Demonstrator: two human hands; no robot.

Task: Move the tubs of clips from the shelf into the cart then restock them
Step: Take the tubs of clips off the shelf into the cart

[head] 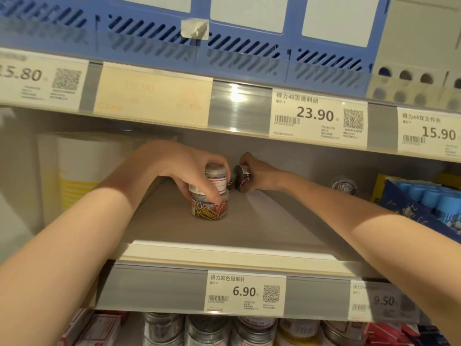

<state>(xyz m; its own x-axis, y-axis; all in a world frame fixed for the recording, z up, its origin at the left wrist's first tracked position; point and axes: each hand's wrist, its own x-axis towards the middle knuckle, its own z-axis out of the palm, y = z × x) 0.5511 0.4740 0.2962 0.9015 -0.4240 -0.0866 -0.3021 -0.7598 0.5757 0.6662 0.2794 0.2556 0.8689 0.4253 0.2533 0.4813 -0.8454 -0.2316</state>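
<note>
Middle shelf [249,228], seen from above the forearms. My left hand [184,168] curls its fingers round the upper clip tub [216,176], which sits stacked on a lower tub of coloured paper clips [210,207] standing on the shelf floor. My right hand [257,176], farther back, grips a third tub [242,174] tilted on its side, fingers wrapped about it. A lone tub [344,187] stands apart at right. Shelf-edge tag [245,292] reads 6.90; more tubs [209,329] line the shelf below.
</note>
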